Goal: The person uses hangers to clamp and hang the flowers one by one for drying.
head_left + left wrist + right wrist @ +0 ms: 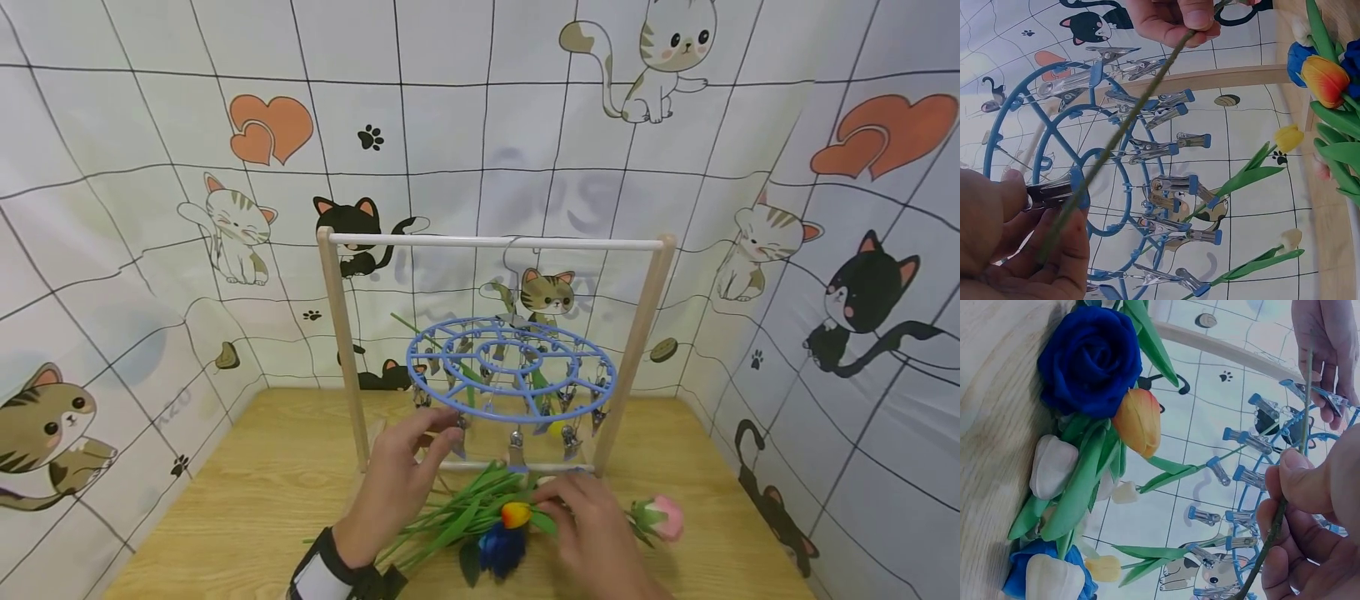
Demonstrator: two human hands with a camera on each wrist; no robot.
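My left hand (397,473) is at the front left of a round blue clip hanger (487,415). Between thumb and fingers it pinches a metal clip (1057,190) with blue tips. A thin green flower stem (1129,119) crosses the clip in the left wrist view and reaches the left fingers. My right hand (592,529) grips this stem between thumb and fingers, low over the table. Just right of that hand a pink flower (663,518) shows. Other clips hold a yellow tulip (1288,136) and a white tulip (1290,240), heads hanging down.
From the rail (450,242) of a wooden stand hangs the clip hanger. In front of the stand, a bunch of artificial flowers lies on the wooden table (247,492), with a blue rose (1091,362) and an orange tulip (1138,422). A cat-print cloth (450,125) surrounds the table.
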